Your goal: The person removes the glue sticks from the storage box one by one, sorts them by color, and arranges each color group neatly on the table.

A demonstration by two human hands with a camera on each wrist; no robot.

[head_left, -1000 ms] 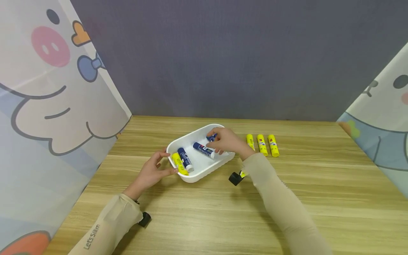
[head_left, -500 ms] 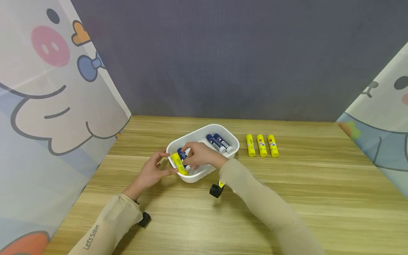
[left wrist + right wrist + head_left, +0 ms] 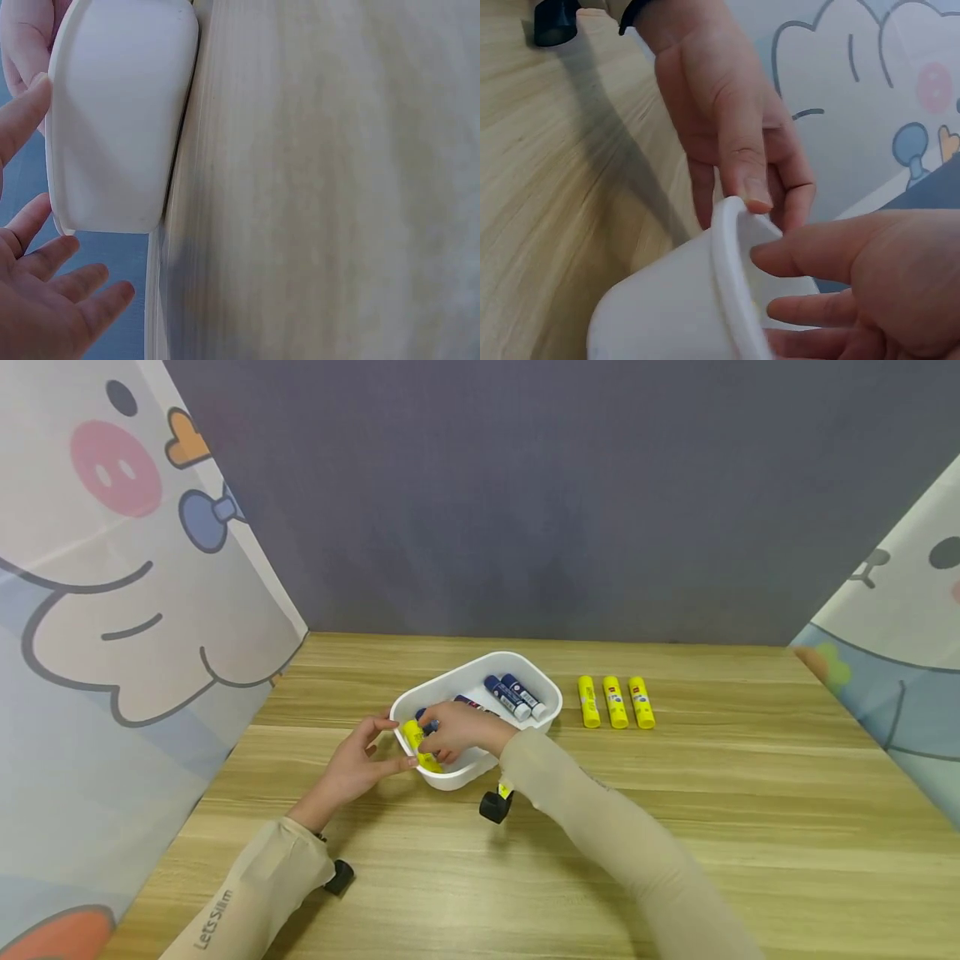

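Observation:
A white plastic bin stands at a slant on the table. My left hand holds its left end, thumb and index finger on the rim; the other fingers are spread in the left wrist view. My right hand reaches inside that end, fingertips at a yellow glue stick and a blue glue stick. Whether it grips either is hidden. Another blue glue stick shows behind the right hand. Two blue glue sticks with white caps lie side by side at the bin's right end.
Three yellow glue sticks lie in a row on the wooden table, right of the bin. A dark grey panel rises behind the table. Cartoon-printed sheets flank both sides.
My right hand has moved left, from the blue glue sticks at the bin's right end to the yellow and blue ones at its left end. My left hand stays at the rim.

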